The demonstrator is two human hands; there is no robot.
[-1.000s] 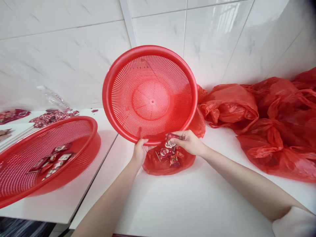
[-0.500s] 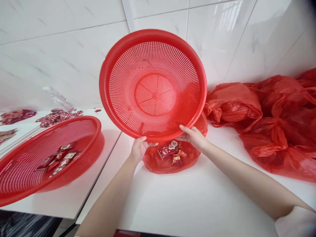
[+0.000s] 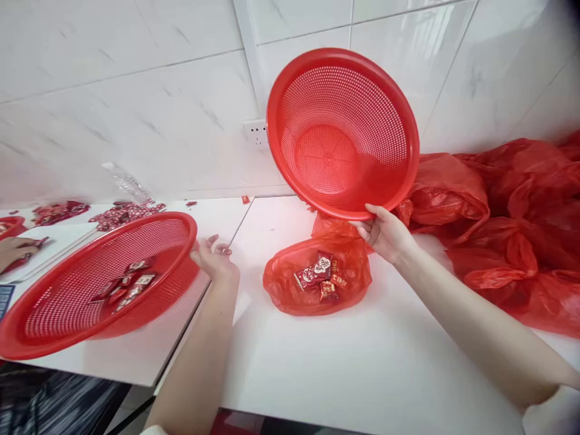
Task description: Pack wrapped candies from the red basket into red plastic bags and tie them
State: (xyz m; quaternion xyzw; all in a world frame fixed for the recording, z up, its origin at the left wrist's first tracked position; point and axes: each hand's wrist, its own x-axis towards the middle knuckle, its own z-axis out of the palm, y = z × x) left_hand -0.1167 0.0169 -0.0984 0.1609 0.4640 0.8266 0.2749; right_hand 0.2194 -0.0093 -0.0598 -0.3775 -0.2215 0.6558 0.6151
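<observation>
In the head view, an upended red plastic basket (image 3: 344,103) with perforated walls leans up by the wall, its inside toward me and bare. My right hand (image 3: 385,232) grips its lower rim, thumb on the inner side. Below it an open red plastic bag (image 3: 281,284) lies on the table with several small wrapped snacks (image 3: 324,272) in it. My left hand (image 3: 215,257) is palm up with its fingers apart, right by the edge of a second red basket (image 3: 176,232); whether it touches the rim is hard to tell. Several snack packets (image 3: 131,287) lie in that basket.
Filled red plastic bags (image 3: 512,223) are heaped on the right against the tiled wall. At the left, another person's hand (image 3: 18,251) holds a packet over a white board (image 3: 58,238). A clear bottle (image 3: 129,184) and scattered packets (image 3: 122,214) lie at the back.
My left hand has let go of the emptied basket and moved left to the other basket. The basket in my right hand has shifted right and back, uncovering the bag beneath.
</observation>
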